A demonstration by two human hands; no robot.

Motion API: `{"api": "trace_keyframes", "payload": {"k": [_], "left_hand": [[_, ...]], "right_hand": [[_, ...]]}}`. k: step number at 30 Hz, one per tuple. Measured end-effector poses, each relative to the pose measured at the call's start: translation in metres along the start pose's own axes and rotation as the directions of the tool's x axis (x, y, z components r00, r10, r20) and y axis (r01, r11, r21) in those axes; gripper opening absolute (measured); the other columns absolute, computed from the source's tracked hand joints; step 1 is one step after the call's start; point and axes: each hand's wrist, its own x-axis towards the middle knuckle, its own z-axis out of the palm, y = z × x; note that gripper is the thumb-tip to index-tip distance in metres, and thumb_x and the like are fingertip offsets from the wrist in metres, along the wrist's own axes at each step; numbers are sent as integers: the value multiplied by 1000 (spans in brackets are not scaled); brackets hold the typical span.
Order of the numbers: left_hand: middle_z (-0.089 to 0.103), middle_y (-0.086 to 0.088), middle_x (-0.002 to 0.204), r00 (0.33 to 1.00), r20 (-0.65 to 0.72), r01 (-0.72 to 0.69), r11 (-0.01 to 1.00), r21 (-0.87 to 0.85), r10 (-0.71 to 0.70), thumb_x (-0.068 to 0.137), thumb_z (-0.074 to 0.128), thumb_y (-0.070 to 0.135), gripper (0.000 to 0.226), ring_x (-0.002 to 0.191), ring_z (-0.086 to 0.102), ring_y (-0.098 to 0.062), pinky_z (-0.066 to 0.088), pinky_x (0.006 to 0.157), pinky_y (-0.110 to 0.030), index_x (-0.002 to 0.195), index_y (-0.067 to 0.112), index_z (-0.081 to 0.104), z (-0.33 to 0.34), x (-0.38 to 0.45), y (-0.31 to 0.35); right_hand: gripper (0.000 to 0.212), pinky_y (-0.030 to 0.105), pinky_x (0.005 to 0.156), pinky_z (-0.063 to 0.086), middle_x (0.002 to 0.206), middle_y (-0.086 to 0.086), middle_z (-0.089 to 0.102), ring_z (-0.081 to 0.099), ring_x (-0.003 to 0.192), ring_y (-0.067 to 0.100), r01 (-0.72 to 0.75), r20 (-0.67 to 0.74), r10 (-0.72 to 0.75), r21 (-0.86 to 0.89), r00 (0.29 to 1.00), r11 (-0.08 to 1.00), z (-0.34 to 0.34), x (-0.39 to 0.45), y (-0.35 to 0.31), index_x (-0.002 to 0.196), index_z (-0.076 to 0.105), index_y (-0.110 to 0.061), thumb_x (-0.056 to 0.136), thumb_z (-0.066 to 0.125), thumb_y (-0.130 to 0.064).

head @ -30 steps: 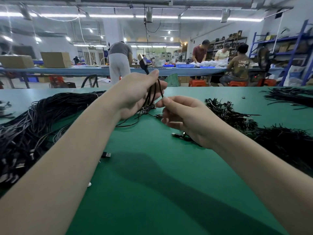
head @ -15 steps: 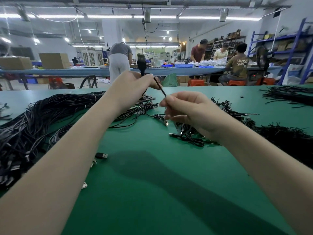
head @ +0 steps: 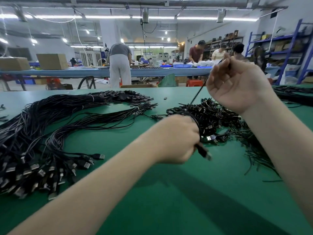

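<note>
My left hand (head: pixel 176 139) is down near the green table (head: pixel 152 192), gripping a black USB cable (head: pixel 197 94); the plug end (head: pixel 204 152) sticks out below my fist, blurred. The cable loops over the back of that hand and runs taut up to my right hand (head: pixel 237 83), which is raised, palm toward me, pinching the cable's other end between thumb and fingers.
A big pile of black USB cables (head: pixel 33 141) lies at the left, in tied bundles. A heap of coiled cables (head: pixel 211 116) sits behind my left hand. Loose black ties (head: pixel 259 156) lie at the right. People work at a blue table (head: pixel 84 72) behind.
My left hand dropped from chest height to the table with the plug end. My right hand rose up and to the right, pulling the cable taut.
</note>
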Motion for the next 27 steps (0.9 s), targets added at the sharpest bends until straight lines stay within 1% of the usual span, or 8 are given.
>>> {"api": "trace_keyframes", "payload": {"k": [6,13,16,19,21,23,25,27], "left_hand": [[57,4,131,983,83,-171,977,125,162,96,36,33,37,130,46,-19,28,112,-33,120,20,61,33,6,27],[52,7,139,974,55,-227,965,131,222,99,35,29,32,141,34,-16,30,111,-28,119,24,60,24,11,50],[58,6,130,960,50,-279,947,159,275,100,35,29,32,132,47,-19,39,104,-27,110,25,65,22,8,57],[67,11,95,956,37,-295,950,99,292,89,51,32,18,88,65,-12,48,78,-22,87,27,69,17,8,59],[66,6,98,979,4,-204,976,71,204,91,48,31,21,85,62,-17,48,78,-27,96,23,66,24,10,57],[65,-7,109,1000,18,-21,979,-203,25,97,44,27,28,97,58,-27,43,88,-35,110,11,63,33,10,47],[67,-14,104,978,-6,174,838,-518,-207,98,47,27,31,95,58,-31,43,86,-39,110,5,65,38,5,29],[70,-14,95,888,1,286,550,-785,-460,98,46,41,40,82,62,-31,49,76,-40,103,9,70,39,-3,7]], "right_hand": [[15,15,60,43,64,-11,57,52,56,5,-45,-79,37,-98,996,994,-5,5,10,85,64,-20,94,53,-23],[23,14,57,41,62,-9,57,52,54,4,-119,-130,105,-106,986,987,-12,10,29,83,65,-18,98,48,-23],[23,14,53,42,60,-9,56,53,53,5,-137,-130,121,-118,984,984,-13,12,35,85,64,-18,99,46,-23],[23,14,54,42,61,-9,57,54,52,5,-155,-117,140,-133,983,979,-13,12,42,86,65,-17,99,46,-23],[24,16,56,42,61,-8,57,56,51,6,-152,-100,138,-145,985,978,-11,11,43,85,65,-17,99,46,-23],[25,19,59,43,62,-8,58,57,53,7,-128,-73,117,-175,990,976,-8,9,39,83,66,-17,99,47,-25],[27,21,61,44,63,-8,57,56,56,8,-87,-17,85,-256,996,963,-4,5,33,82,66,-17,98,48,-26],[28,21,60,42,65,-8,57,54,58,8,-8,83,49,-435,995,900,1,-1,28,78,67,-19,98,49,-28]]}}
